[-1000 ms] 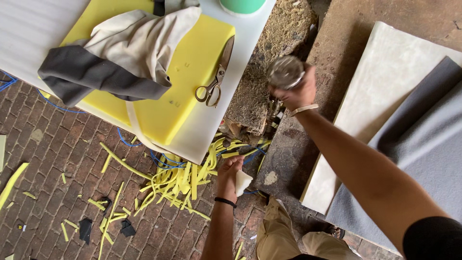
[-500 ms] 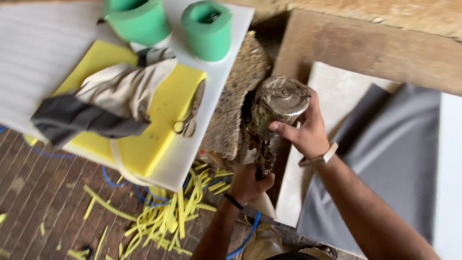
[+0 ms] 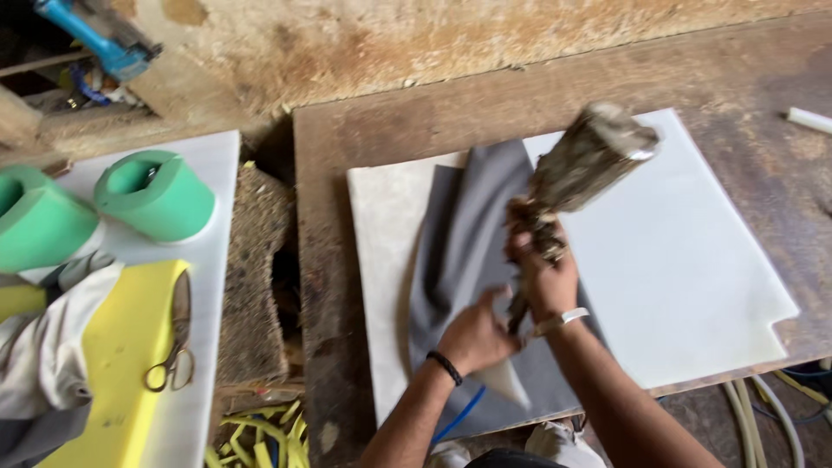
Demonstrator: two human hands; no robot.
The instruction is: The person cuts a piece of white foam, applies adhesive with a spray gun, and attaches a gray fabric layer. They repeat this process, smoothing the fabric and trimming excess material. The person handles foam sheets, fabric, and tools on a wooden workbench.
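- Down at the near edge of the worn brown wooden workbench (image 3: pixel 347 260), the left hand (image 3: pixel 472 334) with a black wristband is seen pressed on a soft grey fabric sheet (image 3: pixel 468 234); the fingers look curled, but whether anything is pinched can't be told.
- Just past it, the right hand (image 3: pixel 542 273), wearing a white wrist strap, is closed tight around the lower neck of a grimy, crusted metal canister-shaped tool (image 3: pixel 585 160), which is held tilted up and to the right above the fabric.
- That tool is judged fairly heavy and top-loaded, rough rather than slippery thanks to the crust, so the narrow neck is probably the sane place for a grip. It's blurred, so finer detail can't be made out.
- The grey fabric is rumpled and limp, so it's likely to slide or bunch unless pinned flat; it lies on a stiff white foam board (image 3: pixel 685 269).
- Off to the left, a yellow foam slab (image 3: pixel 121 347) with steel scissors (image 3: pixel 176 334) on it is spotted, plus cream cloth (image 3: pixel 43 355).
- Further back, two green foam cylinders (image 3: pixel 156 195) are stood on a white panel (image 3: pixel 217 173).
- Farthest away, a blue tool (image 3: pixel 95 35) is tucked against the rough wall.
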